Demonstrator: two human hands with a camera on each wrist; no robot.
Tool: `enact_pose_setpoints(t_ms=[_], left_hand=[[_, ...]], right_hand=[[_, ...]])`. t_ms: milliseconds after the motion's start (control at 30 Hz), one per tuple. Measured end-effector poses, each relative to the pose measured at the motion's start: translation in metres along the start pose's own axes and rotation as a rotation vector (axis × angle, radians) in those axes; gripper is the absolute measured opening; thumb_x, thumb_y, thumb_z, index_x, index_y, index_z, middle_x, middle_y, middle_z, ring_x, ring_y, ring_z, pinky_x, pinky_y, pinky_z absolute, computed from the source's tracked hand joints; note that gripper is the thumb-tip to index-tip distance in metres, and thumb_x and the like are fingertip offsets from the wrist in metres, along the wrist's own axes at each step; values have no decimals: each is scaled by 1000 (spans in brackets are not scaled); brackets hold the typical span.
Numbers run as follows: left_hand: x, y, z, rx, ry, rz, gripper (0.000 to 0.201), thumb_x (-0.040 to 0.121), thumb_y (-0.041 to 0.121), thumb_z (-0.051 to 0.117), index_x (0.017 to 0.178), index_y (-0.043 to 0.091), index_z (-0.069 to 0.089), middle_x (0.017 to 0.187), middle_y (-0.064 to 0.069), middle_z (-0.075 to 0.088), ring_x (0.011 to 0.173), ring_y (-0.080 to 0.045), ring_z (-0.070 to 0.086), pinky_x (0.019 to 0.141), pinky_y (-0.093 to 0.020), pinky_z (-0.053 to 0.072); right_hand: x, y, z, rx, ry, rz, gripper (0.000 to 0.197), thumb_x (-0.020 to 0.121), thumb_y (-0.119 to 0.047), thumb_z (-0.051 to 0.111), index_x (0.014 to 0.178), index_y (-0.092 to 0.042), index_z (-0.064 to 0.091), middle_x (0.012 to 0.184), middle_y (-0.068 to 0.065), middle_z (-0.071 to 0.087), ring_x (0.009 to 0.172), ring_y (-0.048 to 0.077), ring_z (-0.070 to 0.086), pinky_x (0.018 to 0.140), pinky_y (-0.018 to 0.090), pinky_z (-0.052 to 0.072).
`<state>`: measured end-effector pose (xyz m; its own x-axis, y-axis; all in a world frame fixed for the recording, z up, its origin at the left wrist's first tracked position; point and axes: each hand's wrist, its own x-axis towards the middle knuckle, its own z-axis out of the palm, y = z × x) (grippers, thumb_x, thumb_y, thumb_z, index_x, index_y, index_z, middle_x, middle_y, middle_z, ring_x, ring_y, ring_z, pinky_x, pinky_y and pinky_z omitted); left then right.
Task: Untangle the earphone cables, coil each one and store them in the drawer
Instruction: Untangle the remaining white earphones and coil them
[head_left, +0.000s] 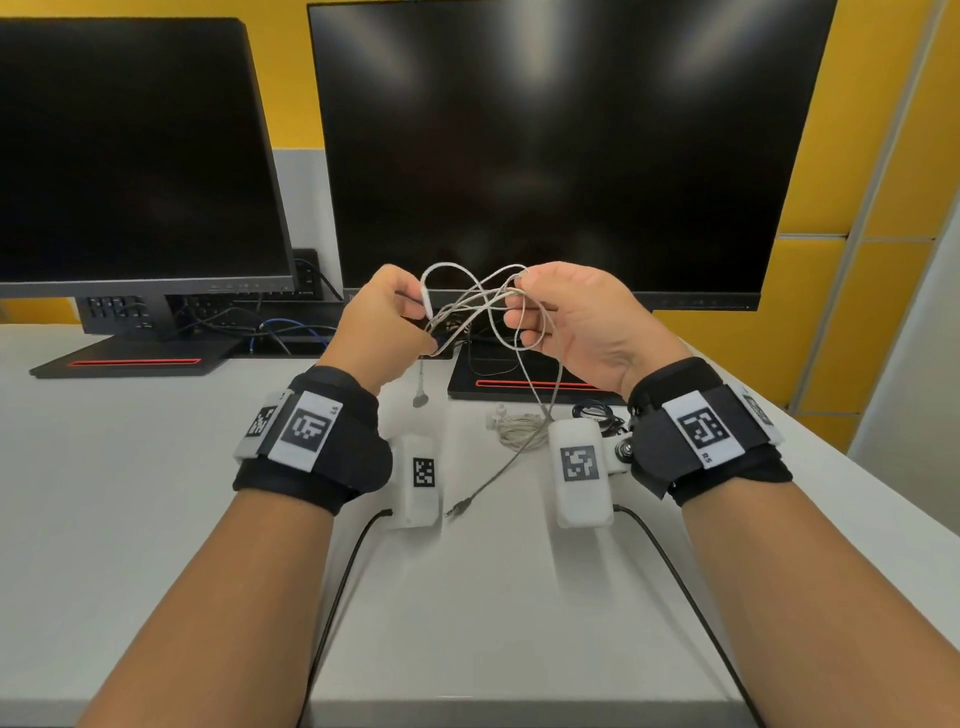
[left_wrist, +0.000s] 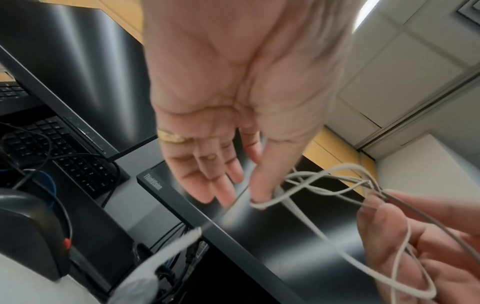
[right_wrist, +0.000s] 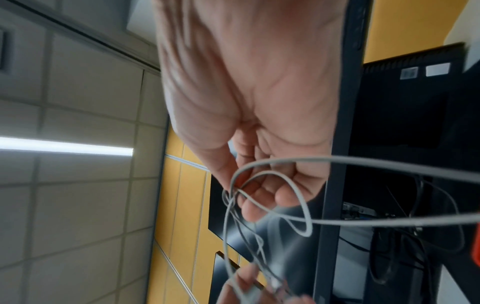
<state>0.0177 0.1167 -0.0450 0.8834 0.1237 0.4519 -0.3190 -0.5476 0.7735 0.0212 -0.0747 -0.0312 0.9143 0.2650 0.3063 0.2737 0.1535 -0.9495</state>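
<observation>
I am pinching the limp, light, tangled white earphone cable (head_left: 470, 306) between my left hand (head_left: 382, 322) and right hand (head_left: 576, 317), gripping loops beside the knot.

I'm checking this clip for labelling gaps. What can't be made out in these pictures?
- Drawer: in no view.
- Black cable bundle: head view, half hidden by the right wrist camera.
- Left hand grip on the white earphone cable: head view hides the fingertips; left wrist view is blurred.

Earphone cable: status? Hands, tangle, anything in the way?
Left hand and right hand both pinch white earphone cable, raised, still tangled. Plug trails on desk. Nothing blocking.
</observation>
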Motion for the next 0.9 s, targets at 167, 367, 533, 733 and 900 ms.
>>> enact_pose_setpoints(t_ms=[167, 367, 533, 733, 900], left_hand=[[-11, 17, 2, -226, 47, 212, 37, 86, 7, 66, 113, 26, 49, 127, 4, 50, 113, -11, 52, 85, -22, 44], [-15, 19, 5, -146, -128, 223, 12, 82, 29, 73, 89, 19, 75, 86, 6, 72, 85, -1, 66, 78, -16, 52], [-13, 17, 5, -133, -14, 231, 7, 89, 24, 66, 87, 21, 72, 81, 7, 70, 75, 8, 62, 66, -4, 46], [-12, 28, 3, -347, -191, 4, 26, 100, 21, 46, 87, 15, 67, 90, -2, 71, 85, -11, 67, 87, -28, 49], [-16, 36, 7, -463, -231, -58, 25, 100, 15, 43, 86, 12, 64, 78, 2, 69, 79, -15, 64, 78, -31, 52]], right_hand=[[0, 2, 0, 9, -2, 36, 11, 97, -8, 55, 99, -4, 65, 81, 7, 68, 73, 14, 67, 73, 27, 56], [-1, 1, 3, 16, -35, 56, 19, 95, -7, 58, 110, 3, 64, 88, 11, 72, 77, 14, 69, 76, 27, 57], [-4, 0, 5, -21, -81, 62, 15, 101, -9, 47, 102, -6, 61, 81, 6, 65, 69, 11, 65, 68, 24, 55], [-2, 0, 3, 7, -76, 62, 14, 101, -9, 46, 101, -6, 60, 76, 4, 65, 65, 10, 64, 66, 24, 55], [-3, 0, 4, 21, -97, 48, 18, 102, -9, 44, 99, -7, 61, 75, 3, 65, 65, 10, 63, 65, 24, 54]])
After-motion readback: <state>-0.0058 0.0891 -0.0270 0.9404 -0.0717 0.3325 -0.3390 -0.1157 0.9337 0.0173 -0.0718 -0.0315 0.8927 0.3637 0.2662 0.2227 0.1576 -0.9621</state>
